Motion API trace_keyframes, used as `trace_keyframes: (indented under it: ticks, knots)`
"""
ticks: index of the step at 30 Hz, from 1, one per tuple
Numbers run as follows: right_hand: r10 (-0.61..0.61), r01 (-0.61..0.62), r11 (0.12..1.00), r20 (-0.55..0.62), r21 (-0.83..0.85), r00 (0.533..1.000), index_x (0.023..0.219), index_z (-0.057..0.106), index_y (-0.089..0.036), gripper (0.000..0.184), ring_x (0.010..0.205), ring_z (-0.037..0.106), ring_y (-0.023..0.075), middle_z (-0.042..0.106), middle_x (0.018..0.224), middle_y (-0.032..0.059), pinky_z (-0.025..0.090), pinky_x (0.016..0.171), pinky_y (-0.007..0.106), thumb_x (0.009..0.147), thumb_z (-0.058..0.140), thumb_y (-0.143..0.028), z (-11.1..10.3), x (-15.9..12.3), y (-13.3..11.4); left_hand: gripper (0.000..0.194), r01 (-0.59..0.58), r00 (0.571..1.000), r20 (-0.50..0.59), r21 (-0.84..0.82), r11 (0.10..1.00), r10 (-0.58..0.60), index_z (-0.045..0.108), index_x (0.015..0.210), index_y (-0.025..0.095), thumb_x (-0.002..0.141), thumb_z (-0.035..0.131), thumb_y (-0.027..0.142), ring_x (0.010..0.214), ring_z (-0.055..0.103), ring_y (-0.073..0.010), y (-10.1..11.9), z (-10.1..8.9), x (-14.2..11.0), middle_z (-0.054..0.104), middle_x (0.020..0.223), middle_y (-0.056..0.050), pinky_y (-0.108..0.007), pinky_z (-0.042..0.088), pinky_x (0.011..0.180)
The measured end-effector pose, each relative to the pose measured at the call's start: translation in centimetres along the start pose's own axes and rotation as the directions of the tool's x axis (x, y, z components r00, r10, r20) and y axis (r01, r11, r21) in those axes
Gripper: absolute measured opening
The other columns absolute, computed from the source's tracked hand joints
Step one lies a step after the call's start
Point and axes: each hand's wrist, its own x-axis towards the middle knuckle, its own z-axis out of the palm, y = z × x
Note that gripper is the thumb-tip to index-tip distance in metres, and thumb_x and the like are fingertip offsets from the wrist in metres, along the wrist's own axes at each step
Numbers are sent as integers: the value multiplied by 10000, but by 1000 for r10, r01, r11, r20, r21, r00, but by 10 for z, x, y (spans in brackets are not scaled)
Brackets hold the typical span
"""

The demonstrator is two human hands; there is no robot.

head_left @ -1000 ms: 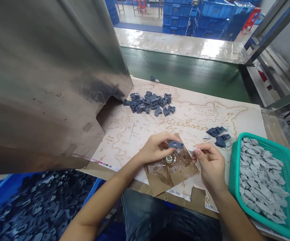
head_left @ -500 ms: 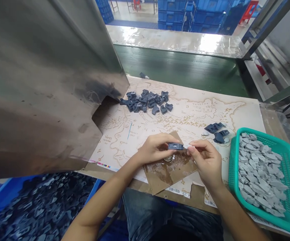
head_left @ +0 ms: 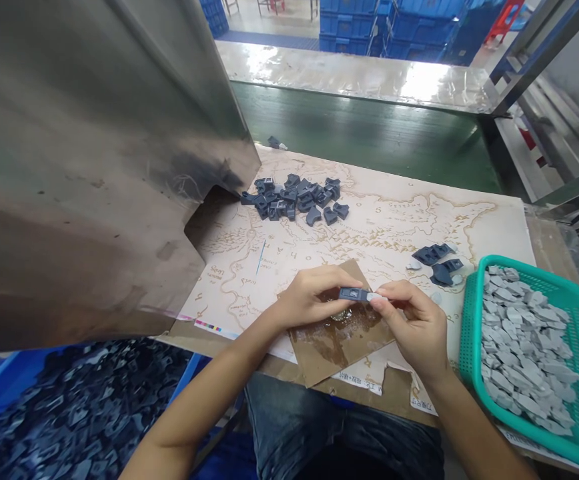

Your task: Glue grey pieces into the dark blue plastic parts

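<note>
My left hand (head_left: 317,297) pinches a dark grey plastic part (head_left: 352,294) with a recessed face between thumb and fingers. A small light grey flat piece (head_left: 375,297) is pinched in my right hand (head_left: 412,317), its near end touching the right end of the dark part. Below the hands lies a brown cardboard square (head_left: 332,350) with a wet, shiny clear patch on it. Farther back, a heap of similar dark parts (head_left: 289,199) rests on the map-printed sheet (head_left: 379,233).
At the right stands a green basket (head_left: 474,333) of light grey pieces (head_left: 524,347). Several dark parts (head_left: 437,262) lie beside it. A metal panel (head_left: 94,167) rises at left, above a blue bin (head_left: 14,393) of dark parts. A green conveyor belt (head_left: 359,123) runs behind.
My right hand has moved left, bringing the light grey piece from a gap away into contact with the dark part's end. The left hand keeps its hold.
</note>
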Motion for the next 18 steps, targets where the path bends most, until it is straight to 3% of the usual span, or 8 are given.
trace_keyframes:
  ticks: [5,9,13,16,18]
  knots:
    - [47,-50,999,102,20,994,691,613,-199,93,569,578,111,642,642,-3,465,515,212,764,654,-239,-3,4,5,130,-3,1000,-5,-17,1000,3,645,933,154,833,565,133,735,665,-113,-3,4,-1,729,826,-55,-219,535,659]
    - [90,-90,996,100,-4,991,728,602,-196,118,611,606,132,655,679,15,480,529,226,783,619,-299,1,3,10,130,13,1000,-17,18,1000,-13,639,932,159,832,561,129,727,650,-113,-5,6,-1,711,812,-45,-224,526,654]
    - [161,-137,974,120,-182,980,784,595,-193,147,509,576,130,625,603,1,461,466,233,823,566,-331,-1,-5,-5,251,-8,999,54,41,999,6,596,1077,170,842,600,257,807,650,-138,-8,0,-2,698,941,-75,-254,542,695]
    - [32,56,927,229,-370,973,799,609,-211,91,486,565,116,647,642,-3,457,457,223,841,556,-272,-21,-11,-31,609,21,995,95,124,992,-33,521,1220,191,718,702,485,983,629,-204,-16,-12,-3,648,1135,-116,-321,554,793]
    - [-96,247,875,351,-416,932,814,613,-231,82,493,578,115,667,685,-4,458,453,223,853,547,-259,-42,-4,-45,577,128,990,27,280,951,-141,509,1245,213,760,661,485,1076,593,-232,-26,-18,-2,621,1194,-113,-377,530,876]
